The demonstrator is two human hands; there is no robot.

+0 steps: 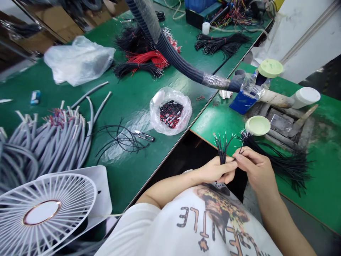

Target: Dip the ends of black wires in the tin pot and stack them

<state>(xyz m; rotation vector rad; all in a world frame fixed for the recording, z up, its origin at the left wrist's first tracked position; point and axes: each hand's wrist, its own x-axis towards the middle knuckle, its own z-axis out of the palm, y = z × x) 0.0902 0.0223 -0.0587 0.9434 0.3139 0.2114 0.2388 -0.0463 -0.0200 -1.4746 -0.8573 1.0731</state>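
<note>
My left hand [217, 170] is closed round a small bunch of thin black wires [222, 147] that stands upright, its stripped tips fanning out above my fingers. Touching it from the right, my right hand [253, 167] pinches the same bunch with thumb and fingertips. Both hands hover over the gap between two green tables, near the edge of the right one. A larger pile of black wires [282, 161] lies on that table just behind my right hand.
A grey corrugated hose [173, 53] runs to a metal fixture [279, 121] beside a pale green dish [258, 125]. On the left table lie a bag of small parts [170, 112], snips [145, 135], grey cables [53, 138], a white fan [48, 209] and red and black wire bundles [146, 53].
</note>
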